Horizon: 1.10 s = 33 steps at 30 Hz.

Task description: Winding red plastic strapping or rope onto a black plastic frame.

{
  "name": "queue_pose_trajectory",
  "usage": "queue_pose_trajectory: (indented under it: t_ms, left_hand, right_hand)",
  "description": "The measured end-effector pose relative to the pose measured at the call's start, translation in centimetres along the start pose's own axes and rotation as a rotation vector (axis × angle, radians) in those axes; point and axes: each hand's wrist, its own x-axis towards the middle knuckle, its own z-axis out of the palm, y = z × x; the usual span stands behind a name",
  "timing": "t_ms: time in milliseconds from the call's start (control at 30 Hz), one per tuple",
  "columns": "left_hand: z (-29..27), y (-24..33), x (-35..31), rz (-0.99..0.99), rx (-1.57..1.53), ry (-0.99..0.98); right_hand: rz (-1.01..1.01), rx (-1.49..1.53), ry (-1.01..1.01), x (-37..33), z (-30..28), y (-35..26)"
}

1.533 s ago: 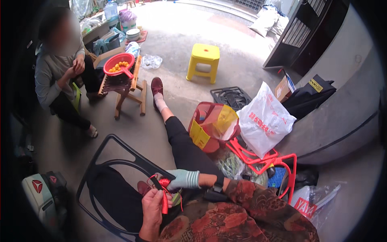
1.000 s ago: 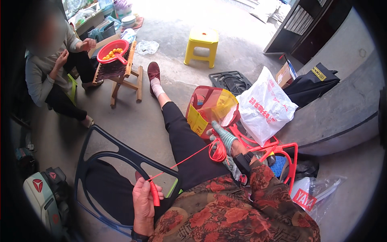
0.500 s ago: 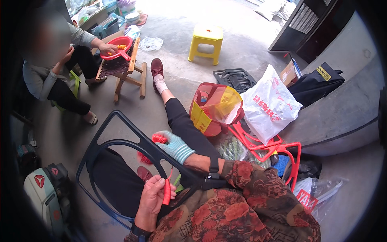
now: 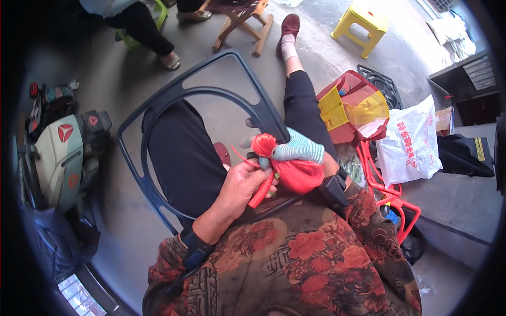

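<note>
Cord (image 4: 263, 145) bunches inside the gloved right hand's (image 4: 299, 150) grip, picture centre. Bare left hand (image 4: 240, 183) clasps a red roll (image 4: 260, 195).

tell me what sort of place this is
Likely a home's entryway or yard doubling as a workspace: a yellow plastic stool, what looks like a parked scooter, and a dark frame over the person's leg.

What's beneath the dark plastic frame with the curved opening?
Through the frame show a black-trousered leg, a dark red shoe and grey floor. The teal-striped gloved right hand and bundled red cord cover its near right side; what lies under there is hidden.
</note>
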Motion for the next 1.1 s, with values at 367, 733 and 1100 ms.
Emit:
queue_pose_trajectory:
  t_ms: [367,733,1100]
  left_hand:
    - [-1.5,0.1,-0.6,0.04,-0.134,0.001]
    - [-1.5,0.2,-0.6,0.058,-0.159,-0.023]
    - [-1.1,0.1,-0.6,0.039,-0.165,0.0]
  right_hand:
    - [0.106,-0.655,0.655,-4.0,4.1,1.8]
    - [-0.573,0.745,0.427,-12.2,-4.2,2.1]
    - [-0.679,0.307,1.086,-15.6,-8.9,1.3]
